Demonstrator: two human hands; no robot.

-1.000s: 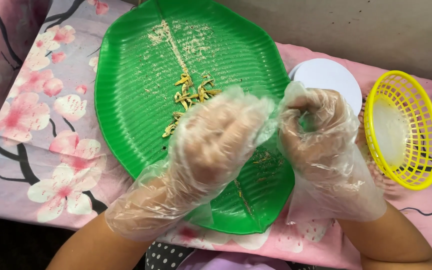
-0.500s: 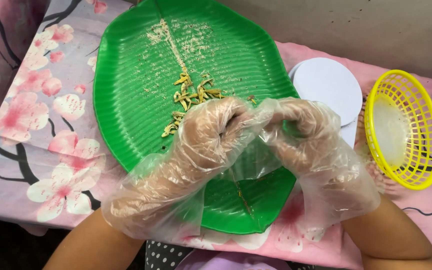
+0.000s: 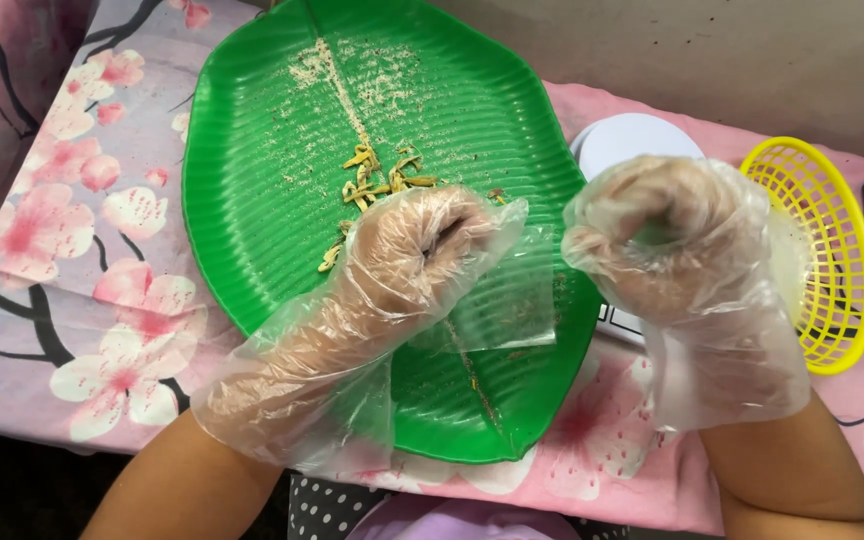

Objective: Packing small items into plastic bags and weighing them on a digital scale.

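Tabletop (image 3: 42, 330), pink floral cloth; green leaf-shaped tray (image 3: 252, 150), crumbs and yellowish shreds (image 3: 382, 180) at 12 o'clock of the left hand (image 3: 422, 250); that hand gloved, fingers curled shut over the tray; right hand (image 3: 657, 235) gloved, fingers clenched in a fist; white round dish (image 3: 632, 140) behind it; yellow mesh basket (image 3: 832, 250) at its 3 o'clock.

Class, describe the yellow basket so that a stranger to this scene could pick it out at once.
Start at the big green leaf-shaped plastic tray on the pink blossom-print cloth. Look past the round white disc at its right edge. The yellow basket is the only openwork mesh piece, oval and tilted.
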